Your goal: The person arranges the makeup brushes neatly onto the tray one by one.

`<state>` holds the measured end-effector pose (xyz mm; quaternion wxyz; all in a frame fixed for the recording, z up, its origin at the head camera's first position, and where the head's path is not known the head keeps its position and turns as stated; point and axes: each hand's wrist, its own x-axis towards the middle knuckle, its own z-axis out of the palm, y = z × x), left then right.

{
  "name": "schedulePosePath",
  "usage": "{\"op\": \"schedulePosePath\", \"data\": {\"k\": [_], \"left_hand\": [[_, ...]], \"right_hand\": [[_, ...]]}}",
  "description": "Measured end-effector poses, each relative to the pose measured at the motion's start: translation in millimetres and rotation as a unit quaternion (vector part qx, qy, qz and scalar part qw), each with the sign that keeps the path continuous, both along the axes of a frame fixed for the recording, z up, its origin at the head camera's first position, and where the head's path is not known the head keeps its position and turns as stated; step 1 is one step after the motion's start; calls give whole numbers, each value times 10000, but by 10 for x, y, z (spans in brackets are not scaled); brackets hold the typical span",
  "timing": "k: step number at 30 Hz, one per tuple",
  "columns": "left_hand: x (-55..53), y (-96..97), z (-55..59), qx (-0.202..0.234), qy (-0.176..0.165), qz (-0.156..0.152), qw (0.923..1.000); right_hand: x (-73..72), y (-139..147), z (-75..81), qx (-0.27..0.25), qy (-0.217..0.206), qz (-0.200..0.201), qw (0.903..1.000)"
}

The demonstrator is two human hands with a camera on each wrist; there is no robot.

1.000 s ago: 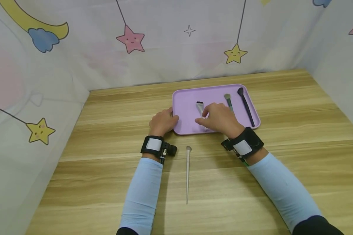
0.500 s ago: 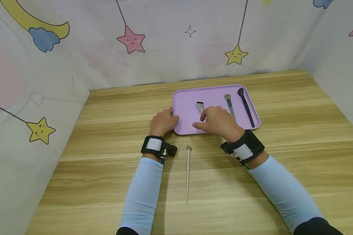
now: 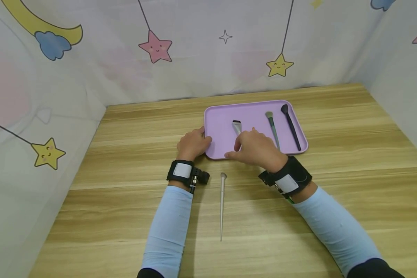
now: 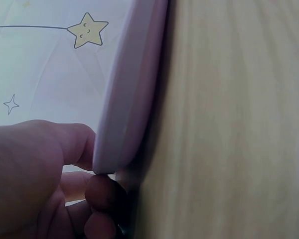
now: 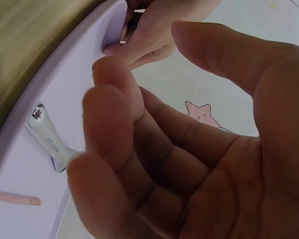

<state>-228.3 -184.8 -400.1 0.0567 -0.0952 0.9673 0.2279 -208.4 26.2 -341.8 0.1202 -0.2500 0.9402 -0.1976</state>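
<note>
My left hand (image 3: 192, 144) grips the left edge of a lilac tray (image 3: 219, 122), its thumb over the rim; the left wrist view shows fingertips below the tray's corner (image 4: 124, 114). My right hand (image 3: 260, 150) hovers over the tray's front part, fingers loosely bent and holding nothing. Partly beneath it lies a white flat makeup brush (image 3: 236, 126) with black bristles; the right wrist view shows its lettered handle (image 5: 51, 142) and a slim pinkish stick (image 5: 18, 198) on the tray. Further right on the tray lie a green makeup brush (image 3: 272, 128) and a black makeup brush (image 3: 292, 128).
A pale, thin makeup brush (image 3: 222, 206) lies on the wooden table (image 3: 132, 216) in front of the tray, between my forearms. White cloth (image 3: 194, 73) printed with stars hangs behind the table and along its sides.
My right hand has drifted slightly left and toward me, across the tray's front rim, uncovering more of the green brush. My left hand keeps its hold on the tray.
</note>
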Motion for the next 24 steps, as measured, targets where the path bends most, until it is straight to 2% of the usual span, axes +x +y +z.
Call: {"op": "schedulePosePath", "data": {"k": [10,24], "left_hand": [[0,-1,9,18,44,-15,10000],[1,9,4,-35,1,-9,10000]], "right_hand": [[73,-23,32,69,-262,361,9990],[130,-62,31,225,-376,563,9975]]}}
